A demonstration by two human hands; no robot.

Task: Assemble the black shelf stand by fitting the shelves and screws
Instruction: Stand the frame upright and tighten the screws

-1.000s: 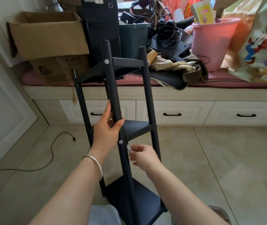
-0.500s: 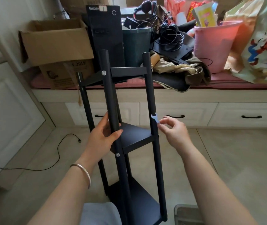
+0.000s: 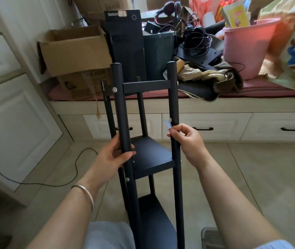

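The black shelf stand (image 3: pixel 144 141) rises upright from the tiled floor (image 3: pixel 250 177) in front of the drawer bench (image 3: pixel 215 108), with 4 posts and 3 shelves fitted. Behind the stand, on the bench, stand a cardboard box (image 3: pixel 75 51) and a pink bucket (image 3: pixel 247 45). The left hand (image 3: pixel 113 157) curls its fingers round the stand's near left post. The right hand (image 3: pixel 188 139) pinches a small wrench (image 3: pixel 168 123) against the stand's near right post. Silver screws (image 3: pixel 114 89) show on the posts.
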